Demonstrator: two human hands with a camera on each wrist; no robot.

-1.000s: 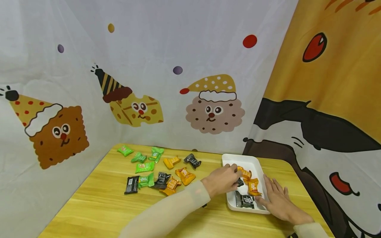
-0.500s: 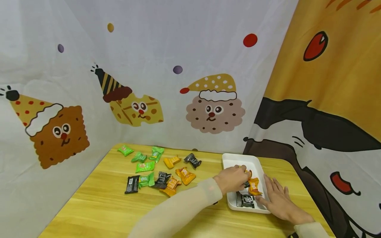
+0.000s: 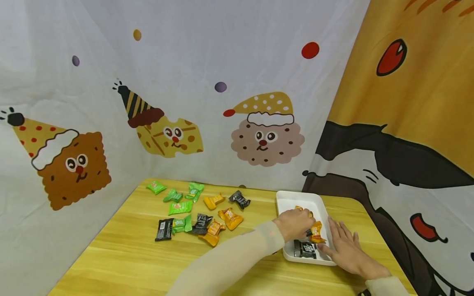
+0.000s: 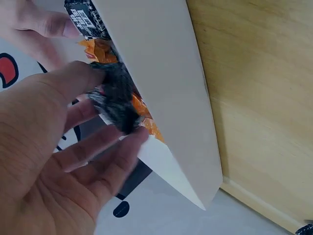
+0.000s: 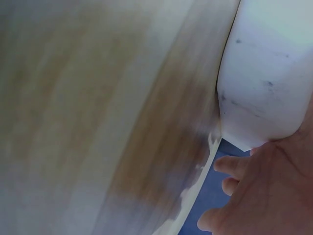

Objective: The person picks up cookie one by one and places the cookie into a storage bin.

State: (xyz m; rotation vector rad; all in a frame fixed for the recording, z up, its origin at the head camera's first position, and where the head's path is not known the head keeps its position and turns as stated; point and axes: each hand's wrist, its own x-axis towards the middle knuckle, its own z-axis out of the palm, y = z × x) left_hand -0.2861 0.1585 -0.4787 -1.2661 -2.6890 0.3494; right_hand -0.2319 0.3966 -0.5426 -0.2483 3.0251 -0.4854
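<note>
My left hand (image 3: 295, 224) is over the white tray (image 3: 292, 200). In the left wrist view its thumb and fingers pinch a black-wrapped candy (image 4: 116, 95); the head view mostly hides that candy behind the hand. Orange-wrapped candies lie in the tray, one orange candy (image 3: 316, 231) just right of the fingers. Another black-wrapped candy (image 3: 305, 249) lies at the tray's near end. My right hand (image 3: 347, 249) rests along the tray's right side with straight fingers, its thumb over the rim by that black candy. In the right wrist view this hand (image 5: 276, 193) is against the tray's outer wall (image 5: 266, 58).
Left of the tray, loose candies lie on the wooden table (image 3: 122, 255): several green ones, such as a green candy (image 3: 180, 207), plus orange ones like an orange candy (image 3: 230, 218) and a black candy (image 3: 240, 200). A cartoon-printed cloth (image 3: 207, 172) hangs behind the table.
My left hand has moved right and slightly toward me within the tray, carrying the black candy toward the orange one. The right hand stays at the tray's side.
</note>
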